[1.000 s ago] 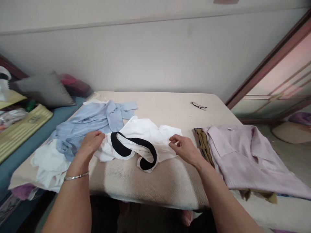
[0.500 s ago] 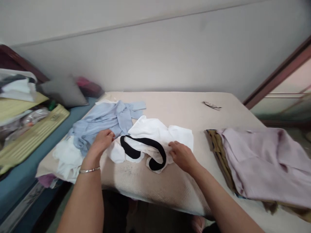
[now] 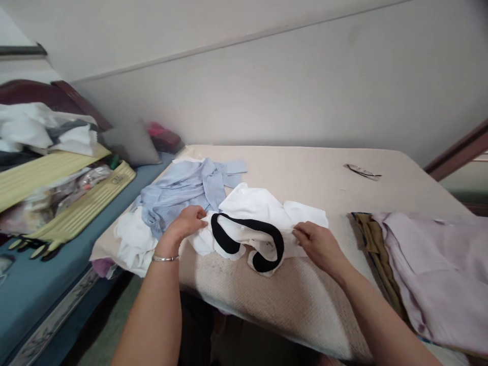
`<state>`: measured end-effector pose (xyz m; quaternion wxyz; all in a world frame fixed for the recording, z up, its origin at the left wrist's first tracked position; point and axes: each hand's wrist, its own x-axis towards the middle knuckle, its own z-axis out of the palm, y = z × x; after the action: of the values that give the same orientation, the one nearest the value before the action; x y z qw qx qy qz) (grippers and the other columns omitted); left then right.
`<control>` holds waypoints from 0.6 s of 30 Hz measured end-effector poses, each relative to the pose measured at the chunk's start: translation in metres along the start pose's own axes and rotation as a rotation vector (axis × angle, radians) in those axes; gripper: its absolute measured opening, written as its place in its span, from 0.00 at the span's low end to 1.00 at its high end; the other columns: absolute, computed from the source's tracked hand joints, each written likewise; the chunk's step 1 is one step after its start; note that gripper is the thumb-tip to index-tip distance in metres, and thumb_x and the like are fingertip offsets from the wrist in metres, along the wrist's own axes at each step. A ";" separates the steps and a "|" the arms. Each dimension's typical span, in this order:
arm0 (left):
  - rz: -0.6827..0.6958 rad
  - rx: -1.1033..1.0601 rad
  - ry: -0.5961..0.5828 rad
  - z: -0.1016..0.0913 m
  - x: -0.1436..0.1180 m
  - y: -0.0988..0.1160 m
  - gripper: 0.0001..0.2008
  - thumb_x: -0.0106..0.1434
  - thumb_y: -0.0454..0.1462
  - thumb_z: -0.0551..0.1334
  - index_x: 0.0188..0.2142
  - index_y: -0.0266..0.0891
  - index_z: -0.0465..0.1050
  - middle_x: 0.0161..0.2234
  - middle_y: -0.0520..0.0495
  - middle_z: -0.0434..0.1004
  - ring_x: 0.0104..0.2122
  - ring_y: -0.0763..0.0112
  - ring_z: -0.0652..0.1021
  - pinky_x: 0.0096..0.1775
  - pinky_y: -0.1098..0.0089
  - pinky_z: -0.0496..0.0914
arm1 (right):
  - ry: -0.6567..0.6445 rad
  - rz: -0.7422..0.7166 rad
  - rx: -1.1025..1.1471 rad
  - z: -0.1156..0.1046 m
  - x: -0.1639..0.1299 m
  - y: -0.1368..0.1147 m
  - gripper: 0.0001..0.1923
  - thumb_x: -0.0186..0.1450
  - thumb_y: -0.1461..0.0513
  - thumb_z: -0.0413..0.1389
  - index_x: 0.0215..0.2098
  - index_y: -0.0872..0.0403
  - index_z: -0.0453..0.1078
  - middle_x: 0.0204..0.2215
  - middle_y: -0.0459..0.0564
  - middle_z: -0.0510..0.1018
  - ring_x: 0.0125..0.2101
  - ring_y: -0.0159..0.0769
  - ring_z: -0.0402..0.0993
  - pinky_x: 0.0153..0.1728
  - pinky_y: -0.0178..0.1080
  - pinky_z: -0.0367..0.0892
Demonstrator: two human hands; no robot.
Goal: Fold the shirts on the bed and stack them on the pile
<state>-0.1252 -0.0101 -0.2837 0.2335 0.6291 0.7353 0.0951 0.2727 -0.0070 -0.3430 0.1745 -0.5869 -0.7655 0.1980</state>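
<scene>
A white shirt (image 3: 263,206) with a black collar (image 3: 247,223) lies spread near the front edge of the cloth-covered table. My left hand (image 3: 189,221), with a silver bangle at its wrist, pinches the shirt's left shoulder beside the collar. On the other side, my right hand (image 3: 314,239) has its fingers closed on the shirt's right shoulder. The collar curves in an open loop between both hands, its rounded ends toward me. Just behind my left hand rests a crumpled light blue garment (image 3: 183,188), partly touching the white shirt.
Folded clothes with a pale pink garment (image 3: 430,274) on top lie at the right. Eyeglasses (image 3: 362,172) rest toward the back. A white crumpled cloth (image 3: 133,239) hangs at the left edge. Beyond it are a blue bed (image 3: 41,295) and a grey cushion (image 3: 131,143).
The whole view has shifted left, so everything appears further right. My right hand now grips the shirt's shoulder slightly farther from the collar; both hands remain on the shirt.
</scene>
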 end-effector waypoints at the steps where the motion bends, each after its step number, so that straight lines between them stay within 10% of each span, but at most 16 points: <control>1: 0.019 -0.021 -0.013 0.000 0.000 -0.001 0.15 0.51 0.37 0.65 0.40 0.36 0.79 0.36 0.44 0.80 0.36 0.64 0.77 0.36 0.69 0.66 | 0.019 0.048 0.059 -0.005 0.001 0.005 0.13 0.68 0.58 0.49 0.33 0.51 0.74 0.29 0.48 0.79 0.31 0.36 0.73 0.34 0.36 0.58; 7: 0.164 -0.358 -0.137 0.002 -0.004 0.001 0.13 0.54 0.41 0.63 0.35 0.36 0.78 0.27 0.51 0.74 0.29 0.70 0.71 0.32 0.71 0.64 | 0.008 0.231 0.059 -0.023 0.005 0.033 0.14 0.66 0.56 0.49 0.28 0.51 0.72 0.19 0.46 0.75 0.25 0.37 0.71 0.30 0.37 0.57; 15: 0.158 -0.596 -0.280 0.005 -0.014 0.021 0.15 0.55 0.47 0.64 0.33 0.36 0.73 0.24 0.54 0.67 0.24 0.75 0.64 0.28 0.73 0.58 | -0.045 0.261 -0.301 -0.014 0.004 0.039 0.12 0.68 0.60 0.49 0.35 0.52 0.73 0.31 0.55 0.79 0.31 0.42 0.74 0.29 0.39 0.54; 18: 0.146 -0.507 -0.335 0.010 -0.015 0.030 0.14 0.56 0.46 0.64 0.29 0.36 0.71 0.22 0.56 0.62 0.23 0.76 0.60 0.26 0.73 0.54 | 0.120 0.295 -0.452 -0.014 0.000 0.019 0.13 0.70 0.60 0.47 0.43 0.55 0.73 0.40 0.60 0.78 0.30 0.41 0.73 0.27 0.39 0.50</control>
<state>-0.0927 -0.0204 -0.2761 0.4933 0.6088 0.5925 0.1870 0.2958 -0.0009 -0.3408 0.0534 -0.7268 -0.6847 0.0105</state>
